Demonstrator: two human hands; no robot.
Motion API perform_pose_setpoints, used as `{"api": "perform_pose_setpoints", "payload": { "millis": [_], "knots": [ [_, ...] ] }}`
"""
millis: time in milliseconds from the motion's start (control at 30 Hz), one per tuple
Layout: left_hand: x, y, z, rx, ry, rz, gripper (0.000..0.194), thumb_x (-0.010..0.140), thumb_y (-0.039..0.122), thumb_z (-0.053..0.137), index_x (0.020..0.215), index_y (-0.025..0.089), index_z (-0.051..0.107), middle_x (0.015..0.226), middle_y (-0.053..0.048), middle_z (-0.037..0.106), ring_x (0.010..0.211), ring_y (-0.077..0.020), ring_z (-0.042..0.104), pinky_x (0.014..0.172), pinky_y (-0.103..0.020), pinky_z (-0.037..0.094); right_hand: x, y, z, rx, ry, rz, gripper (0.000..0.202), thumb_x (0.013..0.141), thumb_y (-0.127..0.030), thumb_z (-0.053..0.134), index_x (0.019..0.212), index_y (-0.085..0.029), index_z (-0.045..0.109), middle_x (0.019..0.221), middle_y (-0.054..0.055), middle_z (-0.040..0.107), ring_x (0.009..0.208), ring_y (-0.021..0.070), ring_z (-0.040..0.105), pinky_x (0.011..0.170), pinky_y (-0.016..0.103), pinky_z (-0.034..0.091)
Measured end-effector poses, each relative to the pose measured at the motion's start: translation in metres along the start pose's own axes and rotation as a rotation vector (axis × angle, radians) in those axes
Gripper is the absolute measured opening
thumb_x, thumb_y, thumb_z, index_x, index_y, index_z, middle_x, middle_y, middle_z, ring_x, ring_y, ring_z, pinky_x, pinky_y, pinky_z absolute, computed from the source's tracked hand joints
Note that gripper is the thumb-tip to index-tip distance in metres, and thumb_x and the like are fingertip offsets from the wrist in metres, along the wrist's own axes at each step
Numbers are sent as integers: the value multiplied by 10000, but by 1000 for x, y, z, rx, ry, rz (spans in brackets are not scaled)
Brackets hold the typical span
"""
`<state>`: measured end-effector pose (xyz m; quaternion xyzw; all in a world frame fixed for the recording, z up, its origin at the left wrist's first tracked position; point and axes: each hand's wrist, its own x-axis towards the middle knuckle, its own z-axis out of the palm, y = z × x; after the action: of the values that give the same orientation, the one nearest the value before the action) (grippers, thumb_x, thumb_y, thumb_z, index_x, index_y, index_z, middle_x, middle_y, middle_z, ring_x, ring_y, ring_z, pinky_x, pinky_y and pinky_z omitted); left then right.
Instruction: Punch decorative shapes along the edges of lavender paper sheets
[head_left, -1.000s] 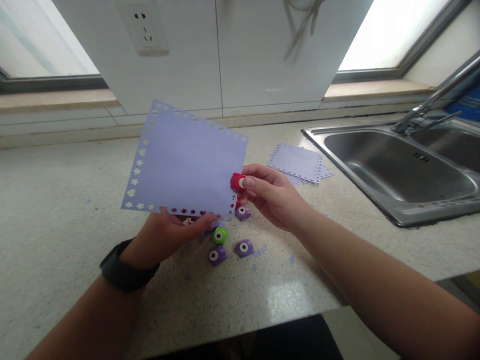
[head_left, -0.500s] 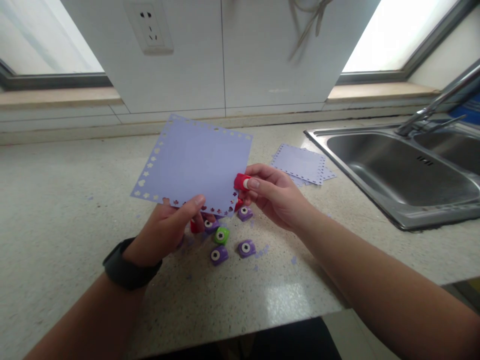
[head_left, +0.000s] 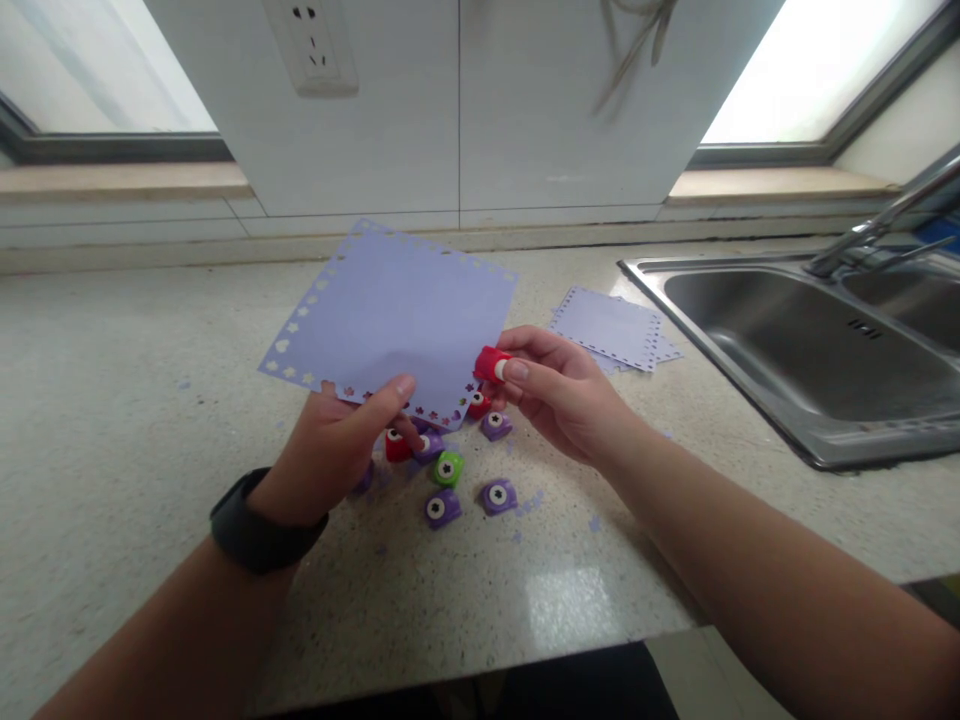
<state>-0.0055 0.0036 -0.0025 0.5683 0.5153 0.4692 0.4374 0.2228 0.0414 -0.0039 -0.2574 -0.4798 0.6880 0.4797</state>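
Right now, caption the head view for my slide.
Left hand holding a lilac sheet with punched borders, right hand gripping a red punch at its edge, above a counter.

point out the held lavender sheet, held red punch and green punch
Held lavender sheet (head_left: 401, 310): head view, middle of its face
Held red punch (head_left: 488, 364): head view, red body
Green punch (head_left: 448, 469): head view, white disc

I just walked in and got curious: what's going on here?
A person is working by hand over a speckled countertop. The left grip holds up a lilac paper sheet with small shapes punched along its edges. The right grip pinches a red craft punch at the sheet's right edge. Below lie a green punch and several purple punches; more punched sheets rest near the sink.
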Motion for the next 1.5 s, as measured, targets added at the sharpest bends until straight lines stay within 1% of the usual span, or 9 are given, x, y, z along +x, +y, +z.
{"api": "perform_pose_setpoints", "payload": {
  "millis": [100, 233, 367, 433, 567, 733, 1100, 1300, 1500],
  "knots": [
    [0, 1, 1, -38, -5, 24, 191, 956, 333, 685, 812, 208, 707, 718, 13, 763, 594, -168, 731, 640, -263, 613, 0, 0, 0, -9, 9, -4, 329, 779, -344, 916, 979, -208, 693, 854, -4, 737, 722, 124, 678, 674, 271, 564],
    [1, 6, 2, 7, 18, 57, 173, 945, 279, 667, 788, 214, 704, 740, 2, 772, 684, -190, 764, 739, -280, 635, -1, -1, -1, -30, 14, -7, 322, 790, -341, 906, 990, -210, 690, 846, -9, 723, 706, 120, 659, 682, 283, 567],
    [0, 9, 3, -2, 0, 64, 103, 932, 275, 669, 858, 222, 716, 774, 7, 782, 609, -188, 737, 690, -306, 641, -1, -1, -1, -21, 7, -15, 300, 798, -310, 902, 987, -205, 694, 829, -17, 718, 680, 107, 645, 686, 279, 566],
    [0, 5, 1, 5, 9, 79, 147, 947, 296, 665, 838, 223, 732, 775, 5, 786, 646, -187, 745, 737, -302, 638, -1, -1, -1, -14, 10, -16, 297, 800, -303, 901, 988, -201, 694, 839, -13, 729, 690, 110, 658, 684, 276, 567],
    [1, -4, -1, 43, 20, 130, 294, 962, 313, 668, 688, 227, 729, 665, -1, 761, 708, -198, 754, 841, -308, 617, 0, 0, -1, -10, 4, -29, 317, 791, -317, 910, 984, -197, 690, 847, -7, 747, 686, 112, 677, 670, 273, 571],
    [2, -5, -1, 50, 18, 138, 314, 964, 302, 667, 667, 229, 737, 666, -4, 768, 707, -204, 754, 872, -327, 612, 1, 0, -2, -5, -5, -37, 321, 778, -315, 922, 976, -196, 699, 863, -6, 757, 694, 110, 688, 661, 264, 572],
    [2, -3, 0, 2, 4, 131, 198, 954, 291, 663, 775, 229, 720, 653, 20, 764, 631, -192, 744, 761, -311, 623, 0, 0, -2, -10, -4, -44, 315, 786, -308, 915, 983, -193, 699, 837, -14, 746, 677, 103, 675, 661, 266, 576],
    [0, -3, 0, 19, -14, 97, 193, 952, 323, 667, 788, 234, 716, 630, 25, 753, 613, -198, 731, 763, -332, 617, 1, 1, -2, -5, -10, -41, 324, 778, -313, 922, 976, -192, 696, 868, -1, 766, 699, 112, 701, 645, 255, 575],
    [-1, -4, -3, 176, -30, 121, 445, 985, 379, 626, 568, 246, 711, 635, -11, 759, 698, -213, 739, 854, -362, 591, 2, 2, -1, -2, -17, -37, 332, 768, -317, 930, 957, -200, 684, 842, -12, 757, 682, 107, 688, 615, 240, 559]
  ]
}}
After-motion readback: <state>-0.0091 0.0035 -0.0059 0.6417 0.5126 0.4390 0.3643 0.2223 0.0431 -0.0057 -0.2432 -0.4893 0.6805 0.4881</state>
